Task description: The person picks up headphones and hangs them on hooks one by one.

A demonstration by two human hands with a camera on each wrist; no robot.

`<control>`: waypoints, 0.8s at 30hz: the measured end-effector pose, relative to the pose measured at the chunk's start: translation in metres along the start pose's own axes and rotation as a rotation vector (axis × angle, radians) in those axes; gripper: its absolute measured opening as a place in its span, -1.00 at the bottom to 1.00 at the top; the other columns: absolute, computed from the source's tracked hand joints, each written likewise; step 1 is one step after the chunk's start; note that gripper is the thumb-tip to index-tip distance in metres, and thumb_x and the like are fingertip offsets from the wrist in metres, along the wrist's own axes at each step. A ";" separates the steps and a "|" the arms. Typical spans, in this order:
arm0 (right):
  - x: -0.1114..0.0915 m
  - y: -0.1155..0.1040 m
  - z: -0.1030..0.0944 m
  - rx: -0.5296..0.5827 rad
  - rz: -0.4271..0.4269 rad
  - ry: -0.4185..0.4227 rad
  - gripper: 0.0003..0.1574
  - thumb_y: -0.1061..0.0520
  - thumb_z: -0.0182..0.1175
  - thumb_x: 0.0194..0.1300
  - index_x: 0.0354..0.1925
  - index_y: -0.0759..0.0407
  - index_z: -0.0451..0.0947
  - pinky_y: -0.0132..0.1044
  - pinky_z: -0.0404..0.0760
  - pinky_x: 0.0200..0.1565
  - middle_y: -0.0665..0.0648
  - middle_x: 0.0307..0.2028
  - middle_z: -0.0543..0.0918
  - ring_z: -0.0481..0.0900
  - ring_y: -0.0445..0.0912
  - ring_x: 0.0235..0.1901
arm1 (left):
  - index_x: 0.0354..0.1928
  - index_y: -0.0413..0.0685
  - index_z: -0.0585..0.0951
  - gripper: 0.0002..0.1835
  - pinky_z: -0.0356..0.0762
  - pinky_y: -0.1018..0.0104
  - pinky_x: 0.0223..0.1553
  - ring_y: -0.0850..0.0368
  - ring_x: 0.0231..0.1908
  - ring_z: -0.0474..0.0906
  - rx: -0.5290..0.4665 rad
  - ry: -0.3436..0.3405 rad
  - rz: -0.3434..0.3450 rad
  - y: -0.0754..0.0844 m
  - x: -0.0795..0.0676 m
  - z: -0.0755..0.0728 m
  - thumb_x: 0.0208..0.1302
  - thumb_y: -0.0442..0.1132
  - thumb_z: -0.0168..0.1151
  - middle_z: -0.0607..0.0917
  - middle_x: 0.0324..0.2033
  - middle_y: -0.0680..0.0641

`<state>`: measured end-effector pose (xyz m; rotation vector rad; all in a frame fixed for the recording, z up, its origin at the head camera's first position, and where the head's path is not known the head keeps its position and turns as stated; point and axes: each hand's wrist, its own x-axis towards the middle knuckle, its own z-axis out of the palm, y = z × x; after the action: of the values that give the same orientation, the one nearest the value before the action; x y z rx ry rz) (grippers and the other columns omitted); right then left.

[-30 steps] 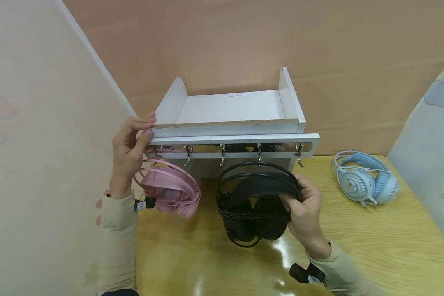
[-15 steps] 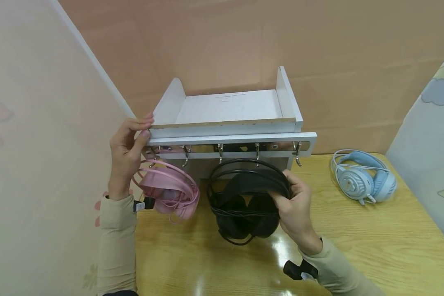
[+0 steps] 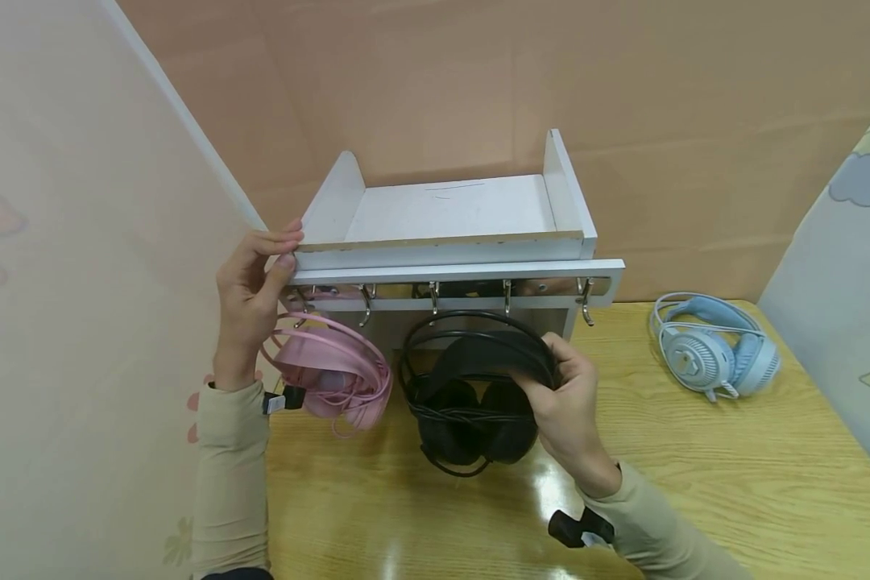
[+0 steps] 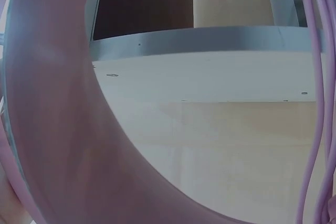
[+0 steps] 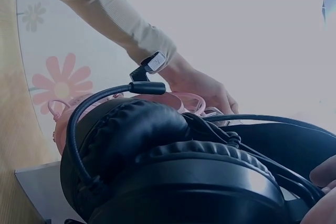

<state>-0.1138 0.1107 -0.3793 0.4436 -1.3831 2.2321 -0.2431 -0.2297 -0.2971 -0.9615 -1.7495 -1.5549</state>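
My right hand (image 3: 571, 403) grips the side of a black headset's (image 3: 478, 354) headband. The headset is in front of the white shelf (image 3: 442, 254), just below the middle hooks (image 3: 435, 298) of its rail; whether it touches a hook I cannot tell. In the right wrist view its ear cushions (image 5: 136, 135) and microphone boom (image 5: 79, 124) show. My left hand (image 3: 250, 294) holds the shelf's left front corner, thumb in front, fingers on top. Under that hand a pink headset (image 3: 333, 358) hangs at the leftmost hook. Its headband (image 4: 47, 103) fills much of the left wrist view.
A light blue headset (image 3: 710, 354) lies on the wooden table (image 3: 696, 483) at the right. Bare metal hooks (image 3: 586, 302) line the rail's right part. A pale wall (image 3: 101, 322) stands close on the left, a brown covering (image 3: 442, 72) behind the shelf.
My right hand has moved left with the black headset, from in front of the rail's right half to its middle. The left hand stays on the shelf corner.
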 end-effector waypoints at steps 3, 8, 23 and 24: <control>0.000 0.002 0.001 -0.005 -0.004 -0.003 -0.73 0.67 0.29 0.16 -0.45 0.41 0.53 -0.43 0.82 -0.19 0.09 -0.32 0.81 0.79 -0.18 -0.23 | -0.10 -0.66 0.56 -0.87 0.53 0.07 0.51 -0.11 0.33 0.65 0.002 -0.001 0.002 0.000 0.001 0.000 0.41 -0.64 0.10 0.78 -0.01 -0.04; -0.001 0.004 0.002 -0.042 0.006 0.005 -0.71 0.68 0.27 0.15 -0.44 0.37 0.55 -0.46 0.77 -0.24 0.05 -0.36 0.80 0.76 -0.22 -0.28 | -0.10 -0.66 0.55 -0.87 0.55 0.08 0.49 -0.08 0.32 0.66 0.004 -0.004 0.003 0.000 0.001 0.001 0.41 -0.63 0.10 0.79 -0.01 -0.03; -0.006 0.013 -0.001 -0.172 0.042 0.009 -0.74 0.42 0.49 0.21 -0.42 0.34 0.55 -0.48 0.75 -0.27 0.07 -0.37 0.79 0.74 -0.23 -0.31 | -0.10 -0.66 0.55 -0.87 0.56 0.10 0.49 -0.08 0.33 0.65 0.009 -0.003 -0.004 -0.001 -0.001 0.000 0.42 -0.62 0.11 0.79 0.00 -0.02; -0.006 0.013 -0.001 -0.174 0.045 0.010 -0.75 0.44 0.48 0.21 -0.42 0.36 0.55 -0.47 0.75 -0.27 0.06 -0.37 0.79 0.75 -0.23 -0.31 | -0.10 -0.66 0.55 -0.87 0.55 0.09 0.49 -0.09 0.33 0.65 0.011 -0.003 -0.003 -0.001 -0.001 -0.001 0.42 -0.62 0.11 0.79 0.00 -0.02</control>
<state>-0.1156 0.1052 -0.3927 0.3439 -1.5805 2.1228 -0.2432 -0.2304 -0.2986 -0.9564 -1.7605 -1.5445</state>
